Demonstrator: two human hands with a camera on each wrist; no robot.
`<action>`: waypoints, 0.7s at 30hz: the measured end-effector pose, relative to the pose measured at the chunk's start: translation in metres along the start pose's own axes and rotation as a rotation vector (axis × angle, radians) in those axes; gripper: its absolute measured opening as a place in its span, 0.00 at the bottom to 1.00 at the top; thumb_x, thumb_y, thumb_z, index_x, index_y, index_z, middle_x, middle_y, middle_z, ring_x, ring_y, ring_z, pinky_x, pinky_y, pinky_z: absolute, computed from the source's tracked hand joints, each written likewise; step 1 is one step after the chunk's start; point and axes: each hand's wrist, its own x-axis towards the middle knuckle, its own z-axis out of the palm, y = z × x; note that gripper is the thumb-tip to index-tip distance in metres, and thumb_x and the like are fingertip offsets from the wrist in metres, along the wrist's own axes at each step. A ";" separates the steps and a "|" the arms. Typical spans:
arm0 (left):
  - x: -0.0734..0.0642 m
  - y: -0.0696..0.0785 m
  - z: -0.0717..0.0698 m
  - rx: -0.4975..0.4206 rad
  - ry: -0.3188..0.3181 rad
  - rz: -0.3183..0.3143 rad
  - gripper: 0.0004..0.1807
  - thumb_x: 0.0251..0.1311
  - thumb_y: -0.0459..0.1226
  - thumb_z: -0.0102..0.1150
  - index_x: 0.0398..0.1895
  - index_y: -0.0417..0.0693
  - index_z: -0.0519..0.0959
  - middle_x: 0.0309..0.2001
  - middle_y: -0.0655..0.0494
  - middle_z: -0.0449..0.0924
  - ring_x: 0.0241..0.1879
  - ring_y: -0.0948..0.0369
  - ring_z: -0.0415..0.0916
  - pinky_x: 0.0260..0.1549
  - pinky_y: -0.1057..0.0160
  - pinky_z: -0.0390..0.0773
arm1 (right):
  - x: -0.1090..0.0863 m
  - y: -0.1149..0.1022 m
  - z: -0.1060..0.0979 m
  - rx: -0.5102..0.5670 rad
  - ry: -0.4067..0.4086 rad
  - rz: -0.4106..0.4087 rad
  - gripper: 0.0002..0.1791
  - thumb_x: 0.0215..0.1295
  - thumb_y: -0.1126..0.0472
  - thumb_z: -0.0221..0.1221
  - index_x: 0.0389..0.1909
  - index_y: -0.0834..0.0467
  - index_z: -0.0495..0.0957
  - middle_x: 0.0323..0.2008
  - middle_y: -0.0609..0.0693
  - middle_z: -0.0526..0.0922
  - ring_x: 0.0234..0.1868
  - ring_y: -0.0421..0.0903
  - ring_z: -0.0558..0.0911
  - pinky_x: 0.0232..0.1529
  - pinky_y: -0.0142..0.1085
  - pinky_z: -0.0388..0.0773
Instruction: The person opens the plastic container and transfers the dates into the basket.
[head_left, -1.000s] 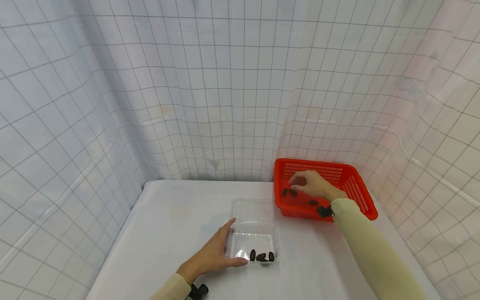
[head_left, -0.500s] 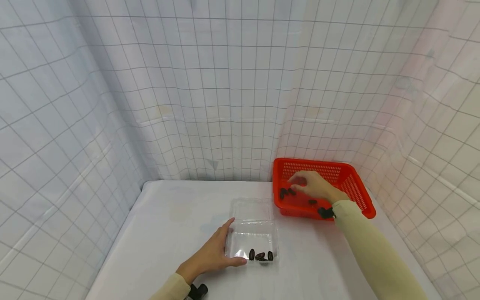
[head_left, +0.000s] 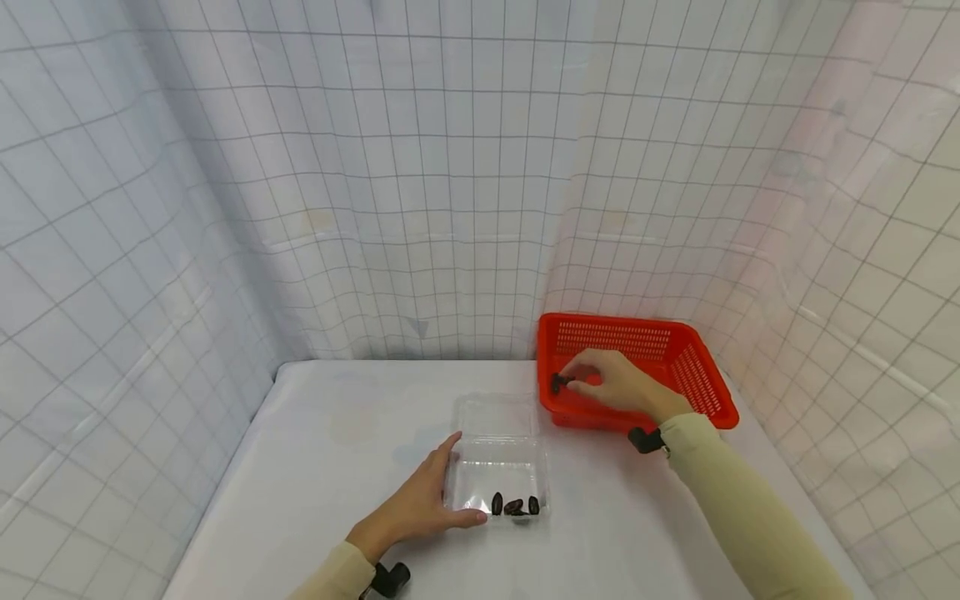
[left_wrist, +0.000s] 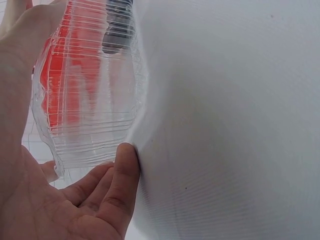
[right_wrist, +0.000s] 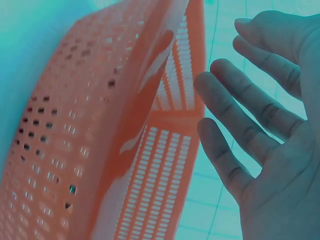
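Observation:
A clear plastic box [head_left: 497, 479], its lid folded back, lies on the table in the head view. Several dark brown oval pieces that look like dates [head_left: 513, 507] sit along its near side. My left hand [head_left: 420, 504] grips the box's left side, thumb at the near edge, fingers at the back; the left wrist view shows fingers [left_wrist: 122, 180] curled against the clear wall. Inside the red basket my right hand [head_left: 618, 383] has thumb and forefinger right at dark date-like pieces [head_left: 556, 383]. In the right wrist view its fingers [right_wrist: 240, 105] are relaxed, with nothing visible between them.
The slotted red basket [head_left: 660, 329] stands at the table's back right, its rim raised around the right hand. White cloth with a dark grid [head_left: 450, 208] hangs behind and on both sides. A white cover [head_left: 345, 433] lies over the table.
Within the basket my right hand has shifted left and slightly down toward the pieces at its left end. My left hand keeps its hold on the box. The head view has turned slightly.

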 end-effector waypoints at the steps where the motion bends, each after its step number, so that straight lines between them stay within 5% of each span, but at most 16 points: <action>1: 0.000 0.000 0.000 0.000 0.000 0.002 0.77 0.58 0.59 0.91 0.98 0.43 0.48 0.83 0.33 0.71 0.73 0.45 0.79 0.65 0.41 0.85 | -0.001 -0.004 0.001 -0.003 -0.003 -0.011 0.14 0.82 0.60 0.73 0.63 0.48 0.91 0.59 0.47 0.95 0.62 0.49 0.91 0.71 0.56 0.87; 13: 0.002 -0.001 -0.001 -0.008 0.016 -0.012 0.79 0.55 0.61 0.92 0.98 0.45 0.48 0.84 0.33 0.70 0.75 0.44 0.78 0.69 0.38 0.83 | -0.008 -0.038 0.026 -0.050 -0.035 -0.218 0.13 0.82 0.60 0.72 0.61 0.48 0.92 0.56 0.44 0.92 0.59 0.46 0.88 0.65 0.49 0.91; 21: 0.004 -0.002 0.004 -0.030 0.007 -0.028 0.79 0.55 0.59 0.93 0.98 0.45 0.48 0.84 0.32 0.69 0.73 0.44 0.79 0.68 0.38 0.84 | -0.014 -0.062 0.052 -0.042 -0.172 -0.257 0.13 0.82 0.59 0.72 0.63 0.46 0.91 0.59 0.45 0.91 0.61 0.51 0.90 0.66 0.47 0.90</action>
